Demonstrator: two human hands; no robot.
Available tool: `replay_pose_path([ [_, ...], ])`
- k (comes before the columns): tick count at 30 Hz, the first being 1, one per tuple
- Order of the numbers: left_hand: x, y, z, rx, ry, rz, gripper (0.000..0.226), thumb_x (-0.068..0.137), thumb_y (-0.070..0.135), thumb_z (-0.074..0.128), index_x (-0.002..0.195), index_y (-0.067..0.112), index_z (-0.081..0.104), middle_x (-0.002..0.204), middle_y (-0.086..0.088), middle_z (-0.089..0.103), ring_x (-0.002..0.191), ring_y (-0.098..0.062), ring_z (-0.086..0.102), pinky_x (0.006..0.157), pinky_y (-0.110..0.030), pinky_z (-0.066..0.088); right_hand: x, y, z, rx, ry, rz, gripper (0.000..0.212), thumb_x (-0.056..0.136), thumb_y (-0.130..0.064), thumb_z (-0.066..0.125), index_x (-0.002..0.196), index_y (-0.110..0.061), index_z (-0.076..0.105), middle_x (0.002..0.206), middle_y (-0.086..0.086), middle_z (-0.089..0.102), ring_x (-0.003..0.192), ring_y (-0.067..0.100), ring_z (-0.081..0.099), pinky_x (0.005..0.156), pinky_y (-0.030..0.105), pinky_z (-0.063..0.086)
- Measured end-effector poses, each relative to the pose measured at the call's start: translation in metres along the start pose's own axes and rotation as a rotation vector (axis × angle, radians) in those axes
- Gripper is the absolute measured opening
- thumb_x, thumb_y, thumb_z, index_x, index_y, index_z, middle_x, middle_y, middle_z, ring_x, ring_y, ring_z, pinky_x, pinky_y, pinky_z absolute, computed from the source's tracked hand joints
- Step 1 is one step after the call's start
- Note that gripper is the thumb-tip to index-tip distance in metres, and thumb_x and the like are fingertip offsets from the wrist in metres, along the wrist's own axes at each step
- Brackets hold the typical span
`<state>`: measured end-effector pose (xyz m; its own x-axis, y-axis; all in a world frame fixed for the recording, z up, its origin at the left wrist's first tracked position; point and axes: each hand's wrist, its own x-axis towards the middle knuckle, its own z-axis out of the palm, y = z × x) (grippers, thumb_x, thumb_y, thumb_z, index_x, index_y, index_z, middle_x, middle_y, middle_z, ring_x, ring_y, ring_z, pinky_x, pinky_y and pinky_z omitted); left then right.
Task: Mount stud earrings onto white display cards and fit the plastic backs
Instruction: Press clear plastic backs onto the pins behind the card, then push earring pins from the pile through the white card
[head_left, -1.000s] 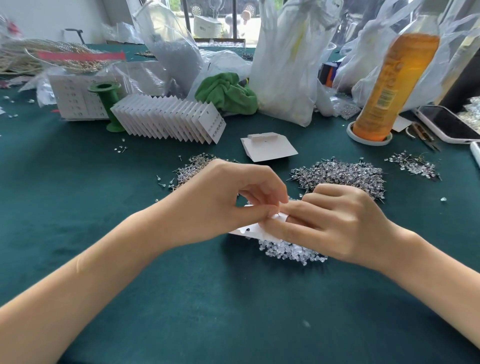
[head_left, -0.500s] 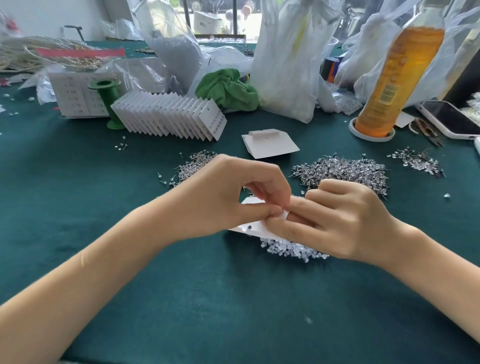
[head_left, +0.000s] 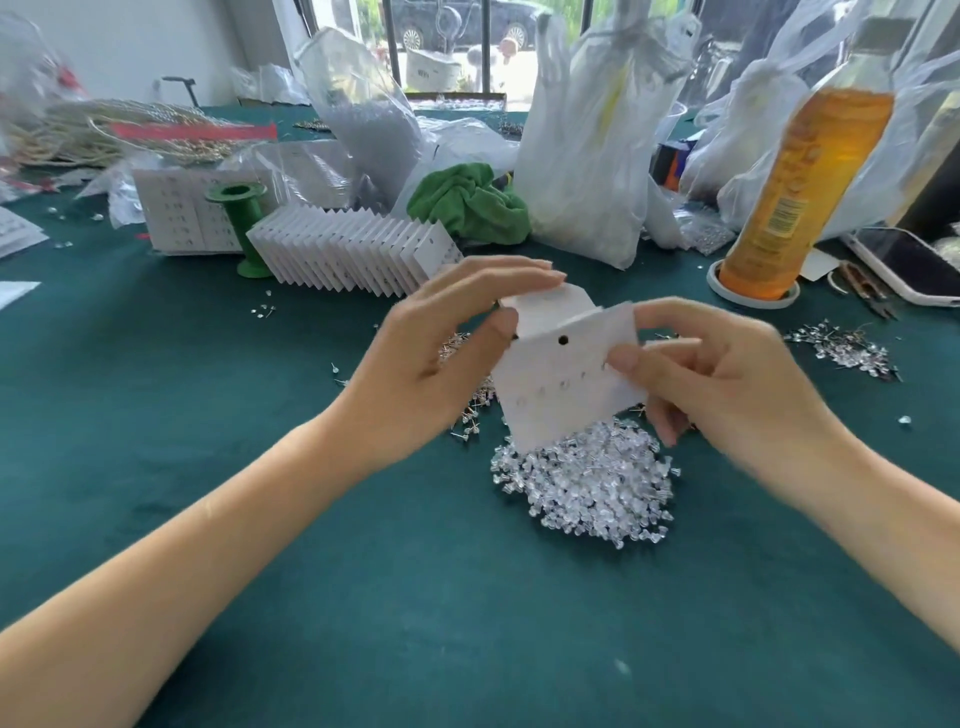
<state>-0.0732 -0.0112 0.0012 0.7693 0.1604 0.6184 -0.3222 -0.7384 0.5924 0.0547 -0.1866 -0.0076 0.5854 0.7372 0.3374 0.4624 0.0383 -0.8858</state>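
Both hands hold the white display card (head_left: 563, 384) up above the heap of clear plastic backs (head_left: 592, 483) on the green counter (head_left: 363, 571). The left hand (head_left: 431, 358) pinches its left edge, thumb in front and fingers over the folded top; the right hand (head_left: 727, 379) pinches the right edge. The card looks thin, light and easily creased, so edge grips suit it. Loose studs (head_left: 470, 410) look tiny and slippery.
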Motion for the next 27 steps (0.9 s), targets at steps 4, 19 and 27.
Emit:
replay_pose_path([
  [4, -0.006, -0.005, 0.007, 0.173, -0.085, 0.086, 0.043, 0.09, 0.029, 0.059, 0.128, 0.009, 0.054, 0.133, 0.003, 0.051, 0.127, -0.009, 0.045, 0.107, -0.025, 0.033, 0.002, 0.007, -0.003, 0.076, -0.019, 0.196, 0.011, 0.084, -0.014, 0.066, 0.095, -0.013, 0.068, 0.055, 0.0, 0.064, 0.033, 0.012, 0.038, 0.036, 0.017, 0.031],
  [19, -0.015, -0.018, 0.016, 0.334, -0.136, -0.082, 0.074, 0.077, 0.037, 0.072, 0.139, 0.012, 0.042, 0.126, 0.012, 0.043, 0.116, -0.001, 0.039, 0.098, -0.005, 0.025, 0.009, 0.023, -0.053, -0.514, 0.153, 0.108, 0.008, 0.091, -0.03, 0.061, 0.091, -0.029, 0.069, 0.079, -0.014, 0.072, 0.06, 0.002, 0.057, 0.057, 0.018, 0.043],
  [27, -0.017, -0.02, 0.02, 0.342, -0.123, -0.183, 0.075, 0.076, 0.049, 0.064, 0.141, 0.022, 0.039, 0.131, 0.011, 0.045, 0.116, -0.013, 0.045, 0.1, -0.027, 0.036, 0.005, 0.042, -0.046, -0.987, -0.114, 0.094, 0.04, 0.09, -0.039, 0.062, 0.127, -0.025, 0.059, 0.148, 0.004, 0.042, 0.142, 0.021, 0.026, 0.117, 0.037, 0.015],
])
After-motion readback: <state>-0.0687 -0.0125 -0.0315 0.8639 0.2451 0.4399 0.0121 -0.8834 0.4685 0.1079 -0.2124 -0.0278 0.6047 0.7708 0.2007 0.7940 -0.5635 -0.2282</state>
